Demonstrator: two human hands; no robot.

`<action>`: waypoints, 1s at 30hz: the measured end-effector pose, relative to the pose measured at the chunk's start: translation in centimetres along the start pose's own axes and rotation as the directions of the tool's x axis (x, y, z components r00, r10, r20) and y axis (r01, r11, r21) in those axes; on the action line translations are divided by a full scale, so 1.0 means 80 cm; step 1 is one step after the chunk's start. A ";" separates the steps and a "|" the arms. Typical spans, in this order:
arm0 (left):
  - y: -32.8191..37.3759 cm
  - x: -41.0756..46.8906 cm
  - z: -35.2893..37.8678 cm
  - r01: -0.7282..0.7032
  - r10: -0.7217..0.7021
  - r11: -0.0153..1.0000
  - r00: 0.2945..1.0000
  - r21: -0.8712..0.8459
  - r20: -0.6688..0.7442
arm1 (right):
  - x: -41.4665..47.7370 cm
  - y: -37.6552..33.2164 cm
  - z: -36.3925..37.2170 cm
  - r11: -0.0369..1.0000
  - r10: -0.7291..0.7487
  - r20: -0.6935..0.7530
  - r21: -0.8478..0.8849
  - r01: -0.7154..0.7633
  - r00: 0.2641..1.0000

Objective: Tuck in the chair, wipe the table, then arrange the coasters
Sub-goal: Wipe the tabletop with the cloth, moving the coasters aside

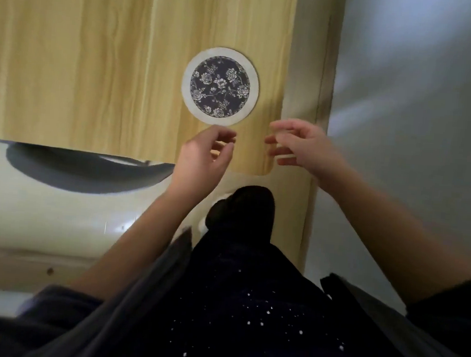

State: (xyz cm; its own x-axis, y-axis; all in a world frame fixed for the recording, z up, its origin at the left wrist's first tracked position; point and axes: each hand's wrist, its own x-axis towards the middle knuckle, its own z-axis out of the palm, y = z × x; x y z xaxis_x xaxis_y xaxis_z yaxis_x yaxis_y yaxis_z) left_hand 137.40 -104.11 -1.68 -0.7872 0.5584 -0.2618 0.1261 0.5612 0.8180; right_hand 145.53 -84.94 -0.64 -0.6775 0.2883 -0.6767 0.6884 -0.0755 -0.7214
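A round coaster (pixel 220 86) with a white rim and a dark blue floral centre lies flat on the light wooden table (pixel 82 67), near its front right corner. My left hand (pixel 202 154) hovers just below the coaster with loosely curled fingers and holds nothing. My right hand (pixel 301 145) hovers to the right of it, near the table's right edge, fingers relaxed and apart, also empty. Neither hand touches the coaster. The cream chair back (pixel 56 215) sits against the table's front edge at the left.
The table's right edge (pixel 308 57) runs beside a grey floor (pixel 417 108). My dark clothing and a dark foot (pixel 243 210) fill the lower middle of the view. A dark curved opening (pixel 82 170) shows in the chair back.
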 end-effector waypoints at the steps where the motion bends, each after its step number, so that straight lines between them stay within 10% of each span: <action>1: 0.004 0.001 0.004 0.023 -0.024 1.000 0.999 -0.013 -0.045 | 0.013 -0.010 -0.005 0.999 -0.019 0.037 -0.028 0.020 0.999; 6: 0.016 0.042 0.014 0.125 -0.162 0.983 0.935 -0.135 -0.317 | 0.096 -0.078 -0.004 0.983 -0.033 0.301 -0.163 0.086 0.953; 16: 0.049 0.131 -0.002 0.274 -0.353 0.934 0.802 -0.229 -0.482 | 0.200 -0.177 -0.017 0.933 0.021 0.392 -0.337 0.122 0.920; 30: 0.078 0.122 -0.015 0.414 -0.579 0.799 0.333 -0.437 -0.744 | 0.231 -0.252 0.067 0.760 0.241 0.787 -0.517 0.394 0.568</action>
State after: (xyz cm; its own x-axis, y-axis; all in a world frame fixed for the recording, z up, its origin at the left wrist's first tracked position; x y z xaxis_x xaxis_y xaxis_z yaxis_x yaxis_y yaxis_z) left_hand 129.78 -95.90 1.51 -0.7841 -0.5940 -0.1797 -0.4889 0.4127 0.7685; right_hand 117.75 -83.23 0.63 -0.4227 -0.6060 -0.6738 0.3898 0.5496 -0.7389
